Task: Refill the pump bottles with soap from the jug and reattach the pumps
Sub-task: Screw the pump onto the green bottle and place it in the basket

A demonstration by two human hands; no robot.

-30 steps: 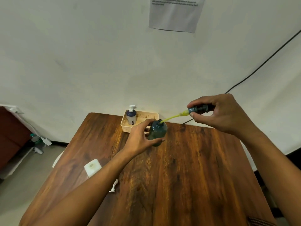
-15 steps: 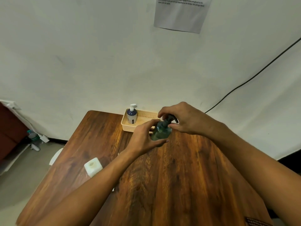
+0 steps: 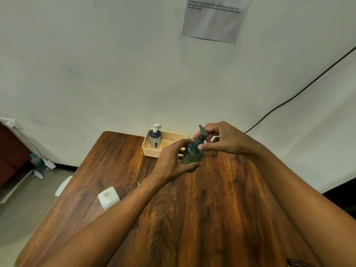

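My right hand (image 3: 223,139), just right of centre frame, pinches the collar of a dark green plastic pump head (image 3: 202,134) between thumb and fingertips, its spout pointing up and to the left. My left hand (image 3: 173,160) wraps around the body of the rounded dark green translucent pump bottle (image 3: 192,155) beneath it, thumb at the front, fingers curled behind. The bottle seems to be lifted slightly off the brown wood-grain tabletop (image 3: 202,218) and tilted, though my hand hides its base.

Behind it, toward the upper middle of the tabletop by the white wall, sits a cream perforated plastic basket (image 3: 173,136). Inside its left end stands a navy bottle with a white pump (image 3: 155,136), pump fitted. At lower left of the tabletop is a white square plastic jug (image 3: 107,197) with its round mouth open and no cap on it.

I judge the job well along: one bottle looks finished and stored, and this green one has its pump seated, probably being screwed tight. What remains is likely setting it into the basket.

I cannot tell how full either bottle is, nor whether the threads are fully closed. A thin white object by my left forearm is mostly hidden. The printed sheet (image 3: 215,16) at top right is too small to read.
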